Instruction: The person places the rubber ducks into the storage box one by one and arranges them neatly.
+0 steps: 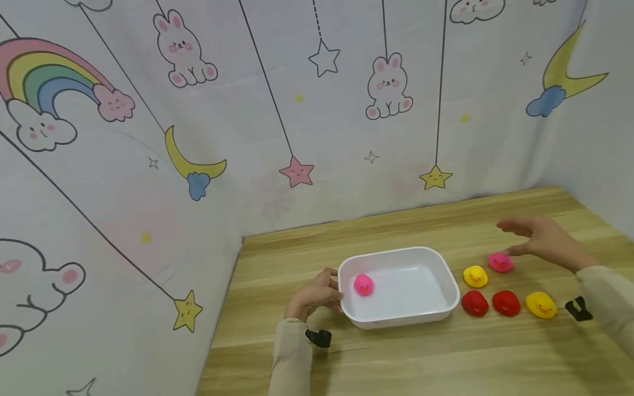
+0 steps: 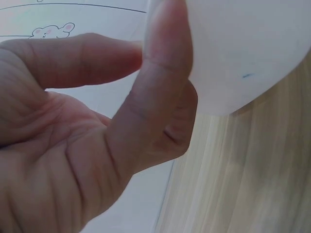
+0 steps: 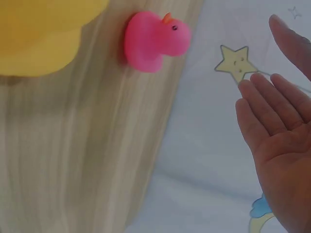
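At the left end of a white tray (image 1: 396,320), my left hand (image 1: 314,294) grips the wall with its thumb and fingers. The left wrist view shows this hand (image 2: 112,111) close, bent fingers against the white plastic (image 2: 243,53). One pink rubber duck (image 1: 364,285) sits inside the tray, near its left end. My right hand (image 1: 547,242) is spread over another pink rubber duck (image 1: 500,262) to the right of the tray. In the right wrist view, this hand (image 3: 282,131) has straight fingers and holds nothing; the pink duck (image 3: 150,41) stands apart from it.
Beside the tray on the wooden table (image 1: 277,247) are a yellow duck (image 1: 475,276), two red toys (image 1: 475,303) and another yellow duck (image 1: 541,305). A patterned white cloth (image 1: 346,137) hangs behind the table and along its sides.
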`<action>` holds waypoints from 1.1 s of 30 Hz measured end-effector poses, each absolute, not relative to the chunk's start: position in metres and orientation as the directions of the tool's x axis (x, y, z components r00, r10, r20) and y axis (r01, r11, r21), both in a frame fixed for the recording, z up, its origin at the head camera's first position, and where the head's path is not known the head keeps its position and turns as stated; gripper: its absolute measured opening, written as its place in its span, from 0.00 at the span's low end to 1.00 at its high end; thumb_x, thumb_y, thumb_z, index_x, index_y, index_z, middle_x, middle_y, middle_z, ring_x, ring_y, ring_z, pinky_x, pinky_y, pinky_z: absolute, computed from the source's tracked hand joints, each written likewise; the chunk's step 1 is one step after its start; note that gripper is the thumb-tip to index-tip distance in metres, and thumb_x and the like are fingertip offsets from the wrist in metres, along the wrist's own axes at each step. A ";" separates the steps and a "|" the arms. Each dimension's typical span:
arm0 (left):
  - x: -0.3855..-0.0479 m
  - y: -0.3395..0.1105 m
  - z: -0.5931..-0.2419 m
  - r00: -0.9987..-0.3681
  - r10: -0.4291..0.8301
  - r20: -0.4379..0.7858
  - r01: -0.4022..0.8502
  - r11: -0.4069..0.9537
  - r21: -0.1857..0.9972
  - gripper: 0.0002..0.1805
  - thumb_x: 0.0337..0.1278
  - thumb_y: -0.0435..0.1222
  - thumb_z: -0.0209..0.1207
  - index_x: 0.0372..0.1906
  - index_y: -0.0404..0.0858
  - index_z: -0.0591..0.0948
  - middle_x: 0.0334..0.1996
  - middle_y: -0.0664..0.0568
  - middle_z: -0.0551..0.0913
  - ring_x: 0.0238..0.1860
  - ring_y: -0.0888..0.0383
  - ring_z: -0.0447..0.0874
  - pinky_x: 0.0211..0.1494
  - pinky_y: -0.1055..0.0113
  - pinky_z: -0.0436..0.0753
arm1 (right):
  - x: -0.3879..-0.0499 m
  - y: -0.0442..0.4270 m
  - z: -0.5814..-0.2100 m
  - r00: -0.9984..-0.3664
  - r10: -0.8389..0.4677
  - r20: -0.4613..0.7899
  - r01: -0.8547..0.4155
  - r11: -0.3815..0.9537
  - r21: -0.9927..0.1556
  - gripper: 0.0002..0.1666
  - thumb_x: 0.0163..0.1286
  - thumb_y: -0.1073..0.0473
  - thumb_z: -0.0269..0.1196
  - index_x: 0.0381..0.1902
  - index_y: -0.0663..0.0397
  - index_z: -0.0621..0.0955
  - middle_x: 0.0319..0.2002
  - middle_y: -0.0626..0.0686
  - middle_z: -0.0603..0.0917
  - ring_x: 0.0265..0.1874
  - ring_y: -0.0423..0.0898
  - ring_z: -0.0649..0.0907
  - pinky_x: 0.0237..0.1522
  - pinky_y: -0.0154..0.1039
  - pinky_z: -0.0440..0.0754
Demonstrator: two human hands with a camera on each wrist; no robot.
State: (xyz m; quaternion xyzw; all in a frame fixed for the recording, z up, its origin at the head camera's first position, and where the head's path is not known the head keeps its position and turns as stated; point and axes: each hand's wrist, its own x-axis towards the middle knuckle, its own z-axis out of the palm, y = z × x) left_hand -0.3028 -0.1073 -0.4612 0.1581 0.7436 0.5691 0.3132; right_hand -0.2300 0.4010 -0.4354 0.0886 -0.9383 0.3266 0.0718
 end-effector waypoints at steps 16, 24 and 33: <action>-0.302 -0.107 -0.458 -0.748 0.600 -0.284 -0.110 0.311 0.944 0.33 0.57 0.18 0.54 0.67 0.21 0.57 0.46 0.27 0.76 0.26 0.53 0.82 0.36 0.56 0.91 | -0.248 0.441 -0.478 -0.976 -0.216 0.002 -0.174 0.780 -0.600 0.49 0.49 0.60 0.81 0.62 0.76 0.69 0.55 0.72 0.77 0.53 0.68 0.77 0.50 0.31 0.79; -0.302 -0.108 -0.457 -0.741 0.600 -0.302 -0.121 0.322 0.939 0.33 0.57 0.18 0.55 0.67 0.22 0.56 0.45 0.29 0.76 0.26 0.53 0.82 0.37 0.55 0.91 | -0.260 0.433 -0.489 -0.976 -0.214 -0.035 -0.154 0.798 -0.583 0.43 0.45 0.56 0.82 0.53 0.69 0.73 0.46 0.58 0.78 0.44 0.52 0.76 0.42 0.39 0.81; -0.303 -0.108 -0.456 -0.747 0.596 -0.295 -0.127 0.308 0.943 0.34 0.55 0.18 0.56 0.66 0.22 0.56 0.46 0.28 0.75 0.26 0.53 0.82 0.36 0.57 0.91 | -0.269 0.428 -0.497 -0.966 -0.258 -0.028 -0.193 0.786 -0.587 0.39 0.43 0.54 0.83 0.47 0.63 0.73 0.38 0.52 0.77 0.36 0.46 0.74 0.36 0.36 0.79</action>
